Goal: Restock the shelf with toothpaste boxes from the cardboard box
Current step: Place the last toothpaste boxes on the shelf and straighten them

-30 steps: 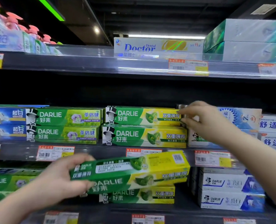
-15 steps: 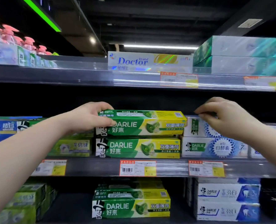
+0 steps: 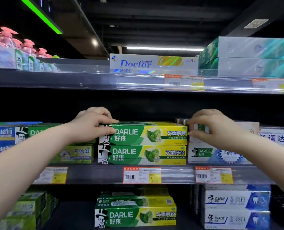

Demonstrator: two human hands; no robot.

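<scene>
Top green-yellow box [image 3: 147, 134] on middle shelf – "DARLIE 好来", "双重薄荷". Box beneath [image 3: 143, 155] – same print. Lower-shelf green box [image 3: 135, 217] – "DARLIE 好来". White box on upper shelf [image 3: 152, 63] – "Doctor", "Dental". White-blue box at right [image 3: 209, 153] – "DARLIE". Centre price tag [image 3: 142, 175] – barcode, "¥"; digits too blurred.

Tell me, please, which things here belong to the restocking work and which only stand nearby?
Part of the job:
- top green Darlie box
- left hand on its end
- right hand at the neighbouring box
- middle shelf

Only nearby:
- Doctor box
- pink-capped bottles
- price tags
</scene>
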